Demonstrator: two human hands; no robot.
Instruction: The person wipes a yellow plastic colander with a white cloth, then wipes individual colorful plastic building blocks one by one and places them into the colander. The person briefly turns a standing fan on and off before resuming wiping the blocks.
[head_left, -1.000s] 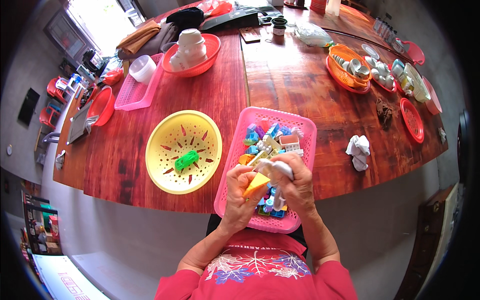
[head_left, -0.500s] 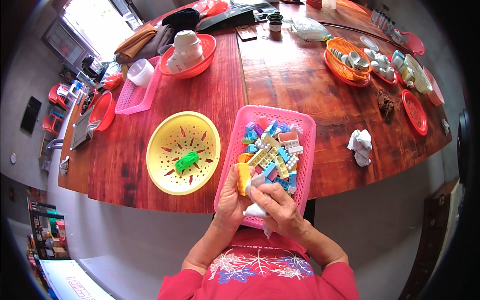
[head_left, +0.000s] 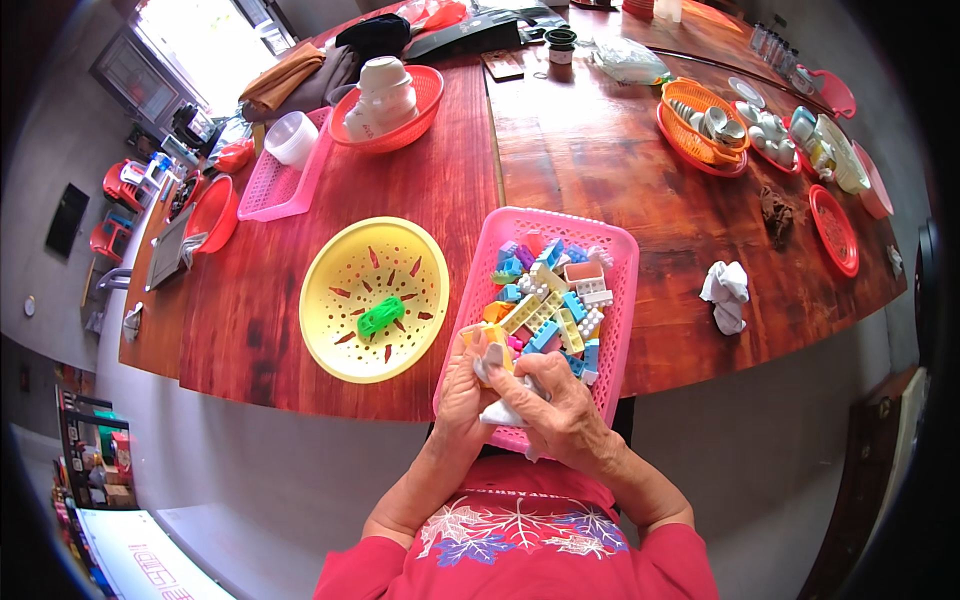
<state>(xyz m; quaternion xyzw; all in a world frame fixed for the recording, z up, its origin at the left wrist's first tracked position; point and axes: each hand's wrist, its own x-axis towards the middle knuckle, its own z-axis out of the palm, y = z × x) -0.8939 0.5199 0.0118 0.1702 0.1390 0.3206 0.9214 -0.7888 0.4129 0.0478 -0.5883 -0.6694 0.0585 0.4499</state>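
Over the near end of a pink basket (head_left: 624, 290), my left hand (head_left: 460, 398) grips a yellow-orange toy building block (head_left: 474, 338). My right hand (head_left: 568, 412) is closed on a white cloth or tissue (head_left: 502, 412) and presses it against that block with the fingers. The hands partly hide both the block and the cloth. Inside the basket lies a heap of toy building blocks (head_left: 540, 312) in blue, cream, white, purple and orange. To the left, a yellow colander (head_left: 428, 262) with round and slit holes holds a green toy piece (head_left: 381, 317).
A crumpled white tissue (head_left: 727, 295) lies on the wooden table (head_left: 560, 170), right of the basket. Farther right are an orange basket of cups (head_left: 690, 150) and a red plate (head_left: 833, 230). Back left, a red basket (head_left: 430, 105) holds white bowls, beside a pink tray (head_left: 270, 205).
My left hand has turned the block and lowered it slightly. My right fingers have shifted with the cloth across it. The view has moved slightly.
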